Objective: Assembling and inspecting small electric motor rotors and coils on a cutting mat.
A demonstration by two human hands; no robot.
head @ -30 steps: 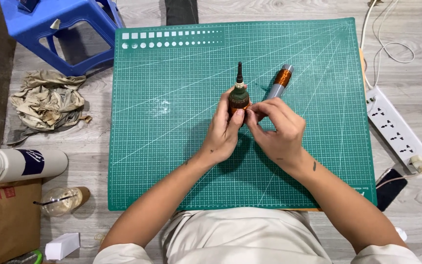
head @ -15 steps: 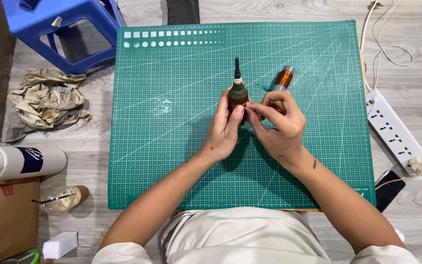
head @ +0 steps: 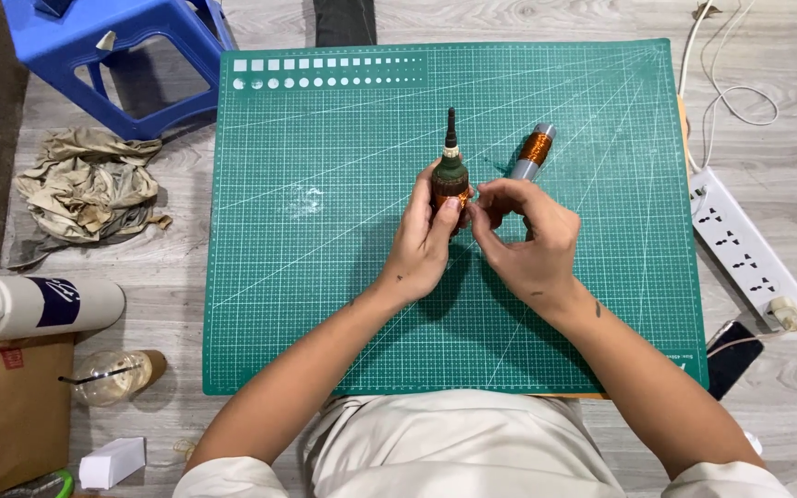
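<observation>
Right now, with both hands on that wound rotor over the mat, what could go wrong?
1. The left hand holds the motor rotor upright while the right hand pinches at its copper winding; fine wire there could snag or snap.
2. The second copper-wound part lies loose on the cutting mat beside the right hand; a nudge might roll it.

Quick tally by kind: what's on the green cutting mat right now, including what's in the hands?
Copper-wound motor rotors: 2, one held by the left hand and right hand at, one lying on the cutting mat at.
Hands: 2.
Total: 4.
</observation>
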